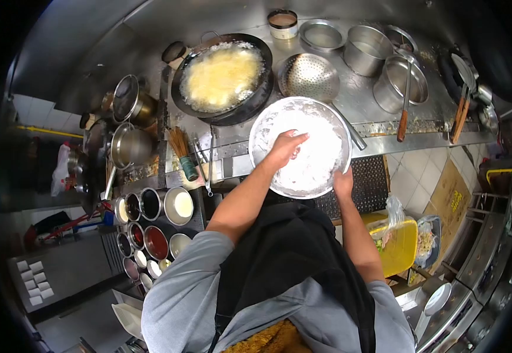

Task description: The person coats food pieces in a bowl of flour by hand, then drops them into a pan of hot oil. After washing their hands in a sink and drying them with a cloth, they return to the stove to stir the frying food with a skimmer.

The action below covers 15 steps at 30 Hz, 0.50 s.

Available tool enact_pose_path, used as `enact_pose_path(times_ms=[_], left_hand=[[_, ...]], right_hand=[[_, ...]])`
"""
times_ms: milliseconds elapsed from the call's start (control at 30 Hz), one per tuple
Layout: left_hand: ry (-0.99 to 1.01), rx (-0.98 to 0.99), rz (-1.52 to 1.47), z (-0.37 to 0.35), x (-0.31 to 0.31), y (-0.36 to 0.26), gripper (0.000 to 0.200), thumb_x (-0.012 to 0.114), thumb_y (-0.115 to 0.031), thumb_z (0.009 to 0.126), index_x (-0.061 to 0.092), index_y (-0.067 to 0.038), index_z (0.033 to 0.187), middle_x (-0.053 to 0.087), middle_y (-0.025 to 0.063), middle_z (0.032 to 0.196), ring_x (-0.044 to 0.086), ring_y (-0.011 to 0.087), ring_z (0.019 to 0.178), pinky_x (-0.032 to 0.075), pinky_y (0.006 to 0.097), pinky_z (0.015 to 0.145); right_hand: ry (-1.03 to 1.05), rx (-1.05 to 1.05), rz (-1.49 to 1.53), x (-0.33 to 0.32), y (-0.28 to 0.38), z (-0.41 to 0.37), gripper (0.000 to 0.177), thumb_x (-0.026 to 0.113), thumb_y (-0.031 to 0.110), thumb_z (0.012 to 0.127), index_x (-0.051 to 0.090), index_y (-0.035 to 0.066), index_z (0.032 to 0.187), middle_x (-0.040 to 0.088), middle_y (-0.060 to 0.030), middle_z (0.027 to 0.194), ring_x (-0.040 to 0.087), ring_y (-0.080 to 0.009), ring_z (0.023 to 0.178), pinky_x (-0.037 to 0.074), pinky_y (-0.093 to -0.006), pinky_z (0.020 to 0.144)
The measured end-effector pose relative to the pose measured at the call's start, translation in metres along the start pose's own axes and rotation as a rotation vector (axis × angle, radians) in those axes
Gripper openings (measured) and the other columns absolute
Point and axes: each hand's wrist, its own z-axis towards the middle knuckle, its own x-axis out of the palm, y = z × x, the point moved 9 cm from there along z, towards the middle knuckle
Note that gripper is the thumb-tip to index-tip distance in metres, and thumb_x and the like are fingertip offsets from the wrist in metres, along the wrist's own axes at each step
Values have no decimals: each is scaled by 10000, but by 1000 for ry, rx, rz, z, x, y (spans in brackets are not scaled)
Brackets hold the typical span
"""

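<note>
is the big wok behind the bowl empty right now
No, the wok is full of pale yellow foaming liquid, beyond the bowl that the right hand holds by its rim while the left hand is inside it.

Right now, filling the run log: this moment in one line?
left hand: fingers in flour bowl | right hand: grip on near rim | wok: bubbling behind

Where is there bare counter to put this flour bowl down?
Bare steel lies between the strainer and the pot, just beyond the bowl. The left side is crowded: wok, sauce tubs.
</note>
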Motion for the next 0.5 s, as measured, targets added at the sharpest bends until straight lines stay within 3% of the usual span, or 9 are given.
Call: enact_pose_path(times_ms=[67,167,333,500], left_hand=[[24,-21,45,6,4,5,308,667,-169,873,559,-54,1136,571,23,746,441,74,466,277,208,353],[116,-15,131,-4,26,-6,190,637,-126,898,571,-57,1063,553,20,749,451,79,510,262,203,358],[119,-31,41,-3,21,-19,146,620,-81,897,610,-47,1038,577,35,786,477,92,530,315,209,377],[185,-9,-118,-6,27,-51,157,616,-187,925,607,-36,971,559,21,789,469,90,535,317,208,394]], right_hand=[[5,6,7,0,-3,2,469,505,93,795,482,-64,1237,613,-229,1142,595,-324,1058,430,-368,939],[1,0,-46,-2,-1,2,474,509,97,792,483,-60,1239,615,-232,1140,595,-332,1061,429,-373,942],[-7,-21,-30,0,-13,8,471,505,96,791,486,-59,1236,616,-231,1143,594,-328,1068,429,-373,948],[5,14,29,1,-2,1,441,503,54,800,481,-73,1222,613,-206,1132,595,-289,1042,438,-354,939]])
